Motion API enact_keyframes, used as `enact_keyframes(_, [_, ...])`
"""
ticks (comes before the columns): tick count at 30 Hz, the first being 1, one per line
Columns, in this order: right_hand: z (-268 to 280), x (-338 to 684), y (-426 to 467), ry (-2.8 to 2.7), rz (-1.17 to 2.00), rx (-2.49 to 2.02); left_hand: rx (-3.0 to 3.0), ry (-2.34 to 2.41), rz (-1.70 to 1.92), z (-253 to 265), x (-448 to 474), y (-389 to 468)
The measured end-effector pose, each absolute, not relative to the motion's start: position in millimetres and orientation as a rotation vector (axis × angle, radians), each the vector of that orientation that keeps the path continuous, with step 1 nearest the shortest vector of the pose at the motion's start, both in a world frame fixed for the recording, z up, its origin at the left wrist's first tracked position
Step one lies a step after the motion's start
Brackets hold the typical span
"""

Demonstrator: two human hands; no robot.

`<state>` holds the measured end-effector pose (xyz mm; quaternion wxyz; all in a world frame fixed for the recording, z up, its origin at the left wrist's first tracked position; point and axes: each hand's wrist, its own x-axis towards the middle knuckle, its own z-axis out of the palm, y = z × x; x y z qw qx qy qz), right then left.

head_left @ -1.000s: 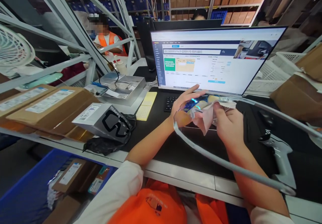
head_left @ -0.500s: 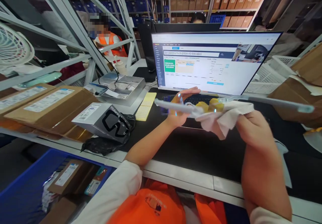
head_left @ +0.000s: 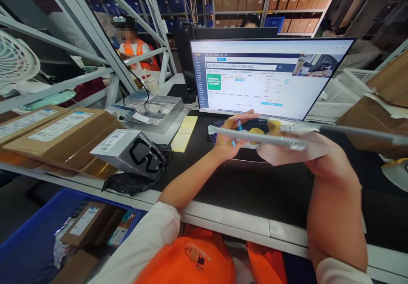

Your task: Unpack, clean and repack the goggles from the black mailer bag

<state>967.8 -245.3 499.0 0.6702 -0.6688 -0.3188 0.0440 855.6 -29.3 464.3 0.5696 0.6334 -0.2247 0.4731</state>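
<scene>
Through the head camera I have the glasses (head_left: 255,139) up in the air over the black mat (head_left: 245,186), just in front of the lower edge of the monitor (head_left: 242,84). Their pale arms stretch out to the left and right, blurred at this moment. My left hand (head_left: 227,146) is at the left part of the glasses; its fingers reach far and to the right, and I judge that it pinches them, though the exact grip is lost behind the pale arm.

My right hand (head_left: 333,156) pinches the pale cloth (head_left: 288,154), which hangs flared out to the left, below and in front of the glasses. Its fingertips are hidden, so I cannot tell whether the cloth presses on a lens or only hangs beside it.

To work the cloth over the glasses well, I would let the left hand take the weight by the frame, fingers off the clear surface, and keep the cloth folded flat under the right fingertips so that no bare skin touches. Light, even strokes seem best, since the long arms could twist or knock the monitor. The silver box (head_left: 127,152) lies on the left, well apart from both hands.
</scene>
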Motion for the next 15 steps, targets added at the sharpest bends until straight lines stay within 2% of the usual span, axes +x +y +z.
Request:
enact_keyframes(3, [497,943,-209,-0.734,0.483,-1.28,1.482,-0.398,1.326,456,864,-32])
enact_keyframes(5, [495,926,-188,-0.732,0.563,-1.21,1.475,-0.345,1.407,450,869,-34])
enact_keyframes(11, [487,914,-172,-0.643,0.418,-1.266,1.5,-0.441,1.38,444,868,-36])
enact_keyframes(15, [483,922,-181,-0.637,0.299,-1.341,1.465,-0.475,1.19,447,866,-32])
